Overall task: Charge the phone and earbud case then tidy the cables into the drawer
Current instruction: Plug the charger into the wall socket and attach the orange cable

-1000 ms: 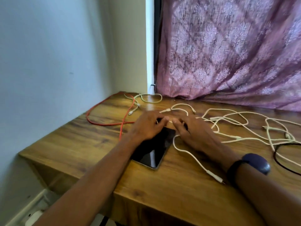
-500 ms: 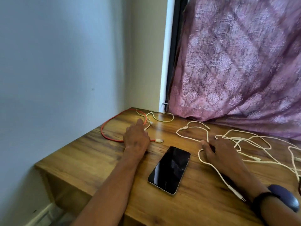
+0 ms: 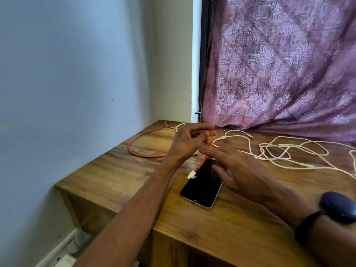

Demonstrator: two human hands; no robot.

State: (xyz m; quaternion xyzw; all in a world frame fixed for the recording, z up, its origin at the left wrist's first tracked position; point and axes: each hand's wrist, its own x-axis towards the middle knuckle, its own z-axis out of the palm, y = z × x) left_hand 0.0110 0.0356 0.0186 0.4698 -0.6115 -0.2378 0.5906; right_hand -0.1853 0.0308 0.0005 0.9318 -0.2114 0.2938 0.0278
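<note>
Head view, angled down (close).

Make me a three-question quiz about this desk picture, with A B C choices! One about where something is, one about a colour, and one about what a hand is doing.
1. Where is the phone?
A. flat on the desk
B. in a drawer
C. on the floor

2. What colour is the cable being lifted?
A. black
B. red
C. green

3. What is the left hand doing?
A. lying flat
B. holding the phone
C. pinching the red cable

Answers: 1 A, the phone lies screen up on the wood. 2 B, the lifted cable is red with a white plug. 3 C, its fingers are curled round the cable, while the right hand hovers open.
</note>
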